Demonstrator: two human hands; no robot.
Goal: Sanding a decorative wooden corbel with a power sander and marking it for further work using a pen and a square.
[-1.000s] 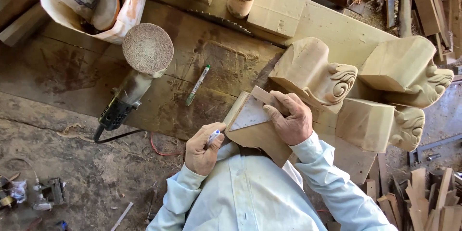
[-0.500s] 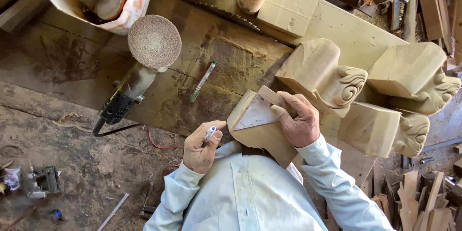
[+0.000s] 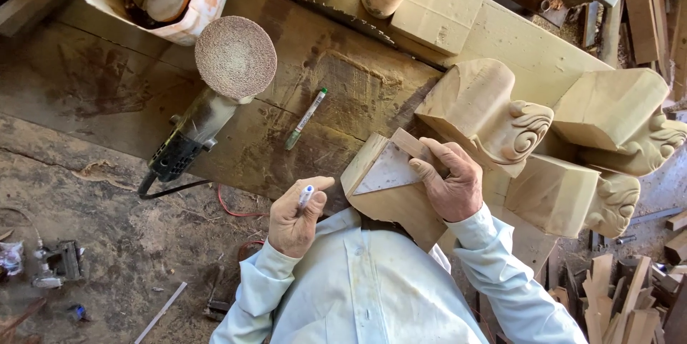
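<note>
head view: my left hand (image 3: 295,216) is curled shut around a pen (image 3: 305,196), just left of the block (image 3: 392,197). my right hand (image 3: 447,181) lies with fingers together, pressing a grey template (image 3: 386,171) onto the block at the bench (image 3: 343,93) edge. carved corbels (image 3: 494,115) sit just beside it, a sander (image 3: 215,93) well left.

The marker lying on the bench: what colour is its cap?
Green, on a pale barrel; the marker shows in the head view.
</note>
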